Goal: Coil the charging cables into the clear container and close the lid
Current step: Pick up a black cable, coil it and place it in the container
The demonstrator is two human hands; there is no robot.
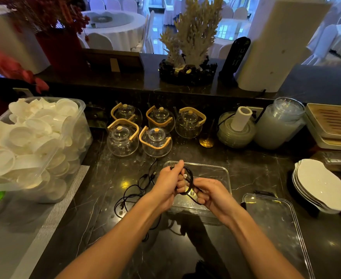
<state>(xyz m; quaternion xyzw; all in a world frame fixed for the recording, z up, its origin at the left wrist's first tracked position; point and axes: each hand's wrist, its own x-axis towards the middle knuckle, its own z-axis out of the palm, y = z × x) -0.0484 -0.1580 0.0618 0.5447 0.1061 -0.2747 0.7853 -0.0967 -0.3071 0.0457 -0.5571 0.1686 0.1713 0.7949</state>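
The counter under my arms was dark veined stone, polished enough to mirror the lights. The cable I held looked like smooth black rubbery plastic, faintly shiny. The container and its lid were clear, glossy plastic. The teapots behind were transparent glass with pale wooden handles. To one side a cloudy plastic bin held matt white plastic cups, and a woven grey mat looked coarse. The stacked plates were smooth white ceramic.
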